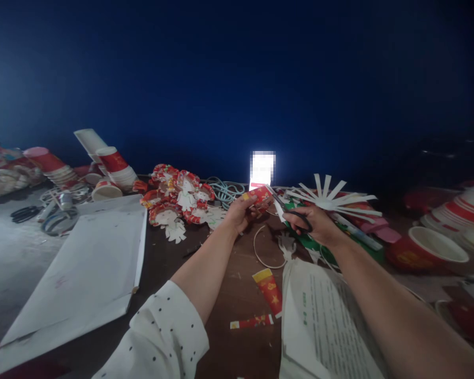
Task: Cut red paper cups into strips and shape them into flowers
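Near the middle of the view, my left hand (240, 213) is closed on a red and yellow piece of a paper cup (260, 197). Black-handled scissors (300, 217) are gripped in my right hand (316, 223). Their blades reach up to the right side of the piece, where a white strip (277, 209) hangs beside them. Below my hands, a red cut piece with a yellow end (269, 289) and a narrow red strip (253, 321) lie on the brown table (229, 347).
Red and white paper cutouts (185, 192) are heaped left of my hands, near a white board (87, 263). Stacked paper cups (116, 167) stand behind it. A bright screen (262, 168) glows ahead. Printed sheets (324, 321), a fringed white cup (332, 202) and a red cup (426, 250) are at right.
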A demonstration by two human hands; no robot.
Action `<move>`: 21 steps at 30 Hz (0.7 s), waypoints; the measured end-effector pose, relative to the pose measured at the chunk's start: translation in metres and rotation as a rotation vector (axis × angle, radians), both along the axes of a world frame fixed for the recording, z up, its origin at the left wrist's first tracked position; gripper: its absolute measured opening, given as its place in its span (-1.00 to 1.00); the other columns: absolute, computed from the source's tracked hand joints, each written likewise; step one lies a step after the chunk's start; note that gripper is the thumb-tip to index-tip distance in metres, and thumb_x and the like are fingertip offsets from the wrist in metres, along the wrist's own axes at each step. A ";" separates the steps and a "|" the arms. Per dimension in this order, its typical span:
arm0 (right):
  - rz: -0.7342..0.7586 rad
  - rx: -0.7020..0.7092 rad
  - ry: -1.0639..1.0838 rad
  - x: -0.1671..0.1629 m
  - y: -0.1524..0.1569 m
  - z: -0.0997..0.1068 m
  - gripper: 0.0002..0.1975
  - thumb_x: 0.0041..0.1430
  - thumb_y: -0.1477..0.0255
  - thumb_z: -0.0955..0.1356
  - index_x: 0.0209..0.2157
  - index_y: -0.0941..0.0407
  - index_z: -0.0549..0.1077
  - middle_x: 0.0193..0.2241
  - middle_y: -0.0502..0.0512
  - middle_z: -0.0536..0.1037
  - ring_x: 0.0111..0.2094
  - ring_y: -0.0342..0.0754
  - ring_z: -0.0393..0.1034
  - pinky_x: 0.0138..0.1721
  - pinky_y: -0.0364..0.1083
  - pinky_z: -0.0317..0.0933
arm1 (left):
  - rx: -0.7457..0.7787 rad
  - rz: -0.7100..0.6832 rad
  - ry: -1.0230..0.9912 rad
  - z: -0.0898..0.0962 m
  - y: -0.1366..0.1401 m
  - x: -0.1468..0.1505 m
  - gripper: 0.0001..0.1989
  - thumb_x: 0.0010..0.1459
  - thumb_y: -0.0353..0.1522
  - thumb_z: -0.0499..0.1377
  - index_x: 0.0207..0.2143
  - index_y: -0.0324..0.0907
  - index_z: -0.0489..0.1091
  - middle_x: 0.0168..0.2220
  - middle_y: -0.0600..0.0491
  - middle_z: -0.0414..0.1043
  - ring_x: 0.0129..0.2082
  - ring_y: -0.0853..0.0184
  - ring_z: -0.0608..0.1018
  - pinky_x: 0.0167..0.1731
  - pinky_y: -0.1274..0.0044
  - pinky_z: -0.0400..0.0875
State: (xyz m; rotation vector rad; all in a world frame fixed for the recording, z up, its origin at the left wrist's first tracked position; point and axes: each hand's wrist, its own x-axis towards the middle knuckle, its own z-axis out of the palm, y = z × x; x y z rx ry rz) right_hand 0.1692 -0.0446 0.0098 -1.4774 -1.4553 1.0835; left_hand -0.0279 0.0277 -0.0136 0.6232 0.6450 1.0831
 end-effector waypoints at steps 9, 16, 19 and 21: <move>0.051 -0.053 0.004 -0.002 -0.003 0.002 -0.66 -0.09 0.15 0.51 -0.37 0.12 0.62 -0.67 -0.06 0.40 -0.63 -0.18 0.21 -0.58 -0.14 0.11 | -0.074 0.038 0.061 0.006 -0.004 -0.003 -0.71 0.14 -0.22 0.28 -0.24 -0.29 0.52 -0.38 -0.10 0.56 -0.53 0.38 0.53 -0.63 0.62 0.31; 0.081 -0.062 -0.025 -0.004 -0.004 0.003 -0.62 -0.10 0.14 0.52 -0.31 0.13 0.63 -0.65 -0.04 0.42 -0.63 -0.18 0.24 -0.59 -0.17 0.17 | -0.040 0.027 0.077 0.000 0.001 -0.004 -0.77 0.11 -0.30 0.31 -0.23 -0.28 0.52 -0.37 -0.04 0.58 -0.50 0.40 0.56 -0.57 0.64 0.38; 0.059 -0.070 -0.015 -0.006 -0.005 0.002 -0.61 -0.10 0.15 0.52 -0.29 0.14 0.62 -0.65 -0.04 0.43 -0.62 -0.19 0.26 -0.58 -0.17 0.17 | -0.007 0.042 0.104 -0.002 0.001 -0.002 -0.79 0.07 -0.36 0.33 -0.24 -0.27 0.52 -0.35 -0.02 0.58 -0.44 0.38 0.58 -0.45 0.59 0.45; 0.036 -0.064 0.005 -0.008 -0.005 0.000 -0.61 -0.10 0.16 0.53 -0.29 0.15 0.62 -0.64 -0.03 0.44 -0.61 -0.18 0.27 -0.58 -0.18 0.17 | 0.017 0.047 0.109 -0.003 -0.001 0.000 -0.79 0.05 -0.37 0.35 -0.25 -0.27 0.52 -0.34 -0.03 0.58 -0.41 0.36 0.59 -0.37 0.55 0.48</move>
